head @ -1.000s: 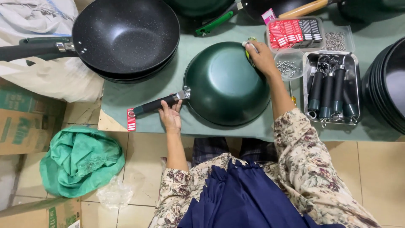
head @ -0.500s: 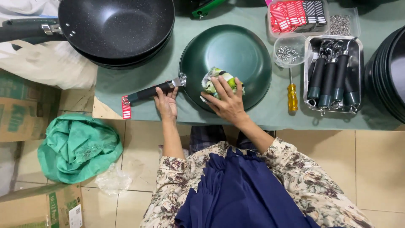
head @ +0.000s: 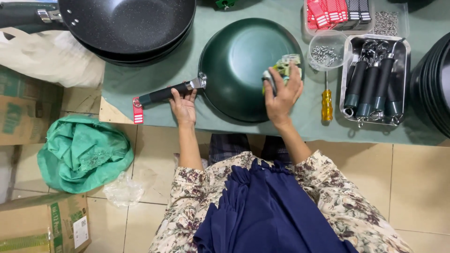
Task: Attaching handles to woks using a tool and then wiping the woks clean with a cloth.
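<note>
1. Both hands are busy on one pan: the left hand (head: 183,105) has its fingers resting on the black handle (head: 166,93) of the dark green wok (head: 243,65), its grip loose rather than wrapped round; the right hand (head: 281,96) has its grip closed on a crumpled green and white cloth (head: 283,68), pressed against the inside of the wok near its right rim.
2. That wok sits on the green-covered desk (head: 154,75), at its near edge, handle pointing left.
3. A red tag (head: 137,110) hangs from the handle's end over the desk edge.
4. Red and black flat packets (head: 335,11) fill a tray at the top right.
5. Right of the wok lie a clear cup of screws (head: 326,50), a yellow-handled screwdriver (head: 326,100) and a metal tray of spare handles (head: 372,84).
6. A stack of black pans (head: 126,23) stands to the upper left.
7. Cardboard boxes (head: 23,105) and a green cloth bundle (head: 84,154) lie on the floor.
</note>
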